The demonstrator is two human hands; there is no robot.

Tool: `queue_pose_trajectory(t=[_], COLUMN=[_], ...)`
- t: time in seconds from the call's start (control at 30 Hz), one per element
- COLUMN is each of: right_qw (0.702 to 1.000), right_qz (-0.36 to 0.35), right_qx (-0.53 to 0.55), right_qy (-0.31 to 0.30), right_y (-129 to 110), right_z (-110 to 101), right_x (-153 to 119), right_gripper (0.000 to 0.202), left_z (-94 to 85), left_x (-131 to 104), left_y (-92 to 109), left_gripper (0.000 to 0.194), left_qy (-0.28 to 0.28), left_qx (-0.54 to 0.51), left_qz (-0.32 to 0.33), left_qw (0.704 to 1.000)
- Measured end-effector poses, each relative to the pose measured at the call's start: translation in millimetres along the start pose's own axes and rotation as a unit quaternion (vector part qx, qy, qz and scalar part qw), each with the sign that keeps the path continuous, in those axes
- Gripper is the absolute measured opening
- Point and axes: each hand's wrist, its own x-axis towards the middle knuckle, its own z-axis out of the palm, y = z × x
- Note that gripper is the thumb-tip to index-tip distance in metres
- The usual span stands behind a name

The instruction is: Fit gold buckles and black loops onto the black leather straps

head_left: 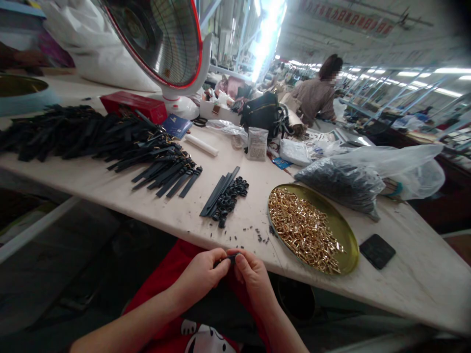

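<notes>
My left hand (206,269) and my right hand (250,275) meet in front of the table's near edge, over my lap. Both pinch a small black strap (231,258), mostly hidden by the fingers. Just beyond them on the table lie several flat black strips (221,190) beside a pile of small black loops (228,198). Tiny dark bits (259,235) are scattered near the edge. To the right, a round gold-coloured tray (349,245) holds a heap of small gold metal buckle-like pieces (303,230).
Many black straps with gold hardware (147,152) cover the table's left side. Behind stand a heater (172,49) with a round grille, a red box (136,105) and a black bag (261,115). A filled plastic bag (342,179) and a black square object (377,251) lie right. A person (316,95) is farther back.
</notes>
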Motion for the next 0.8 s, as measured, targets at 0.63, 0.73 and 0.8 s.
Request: queue_pose_trajectory(t=[0.63,0.73,0.8], right_qw=[0.995,0.997,0.995], right_qz=[0.032,0.023,0.031], right_qx=[0.083,0.071,0.092], right_qy=[0.048,0.024,0.012], right_y=[7,6,4], right_z=[7,5,2], right_x=[9,8,8], right_gripper=[0.022,0.028,0.038], left_z=[-7.3,-8.3,-8.7], left_x=[10,17,21], left_y=[2,-5,-9], left_gripper=[0.027,0.02,0.021], left_qy=[-0.028,-0.033,-0.044], left_qx=[-0.075,-0.12,-0.146], left_qz=[0.0,-0.038,-0.058], left_qw=[0.997,0.991,0.987])
